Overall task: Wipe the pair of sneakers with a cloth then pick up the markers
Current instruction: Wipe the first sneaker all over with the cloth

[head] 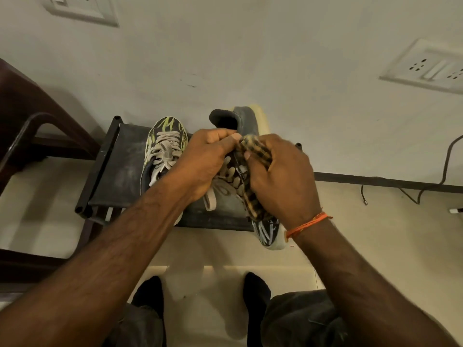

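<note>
Low black counter (120,169) against the wall, one sneaker (162,149) sitting on it. Our left hand (203,161) has its grip clenched around the other sneaker (265,231), lifted up, while our right hand (280,176) is grasping the cloth (255,146) against it.

A low, dusty black table (120,169) stands on the pale floor (42,221) against the wall, with one graffiti-print sneaker (162,149) sitting laces-up on its top, toe toward the wall.
</note>
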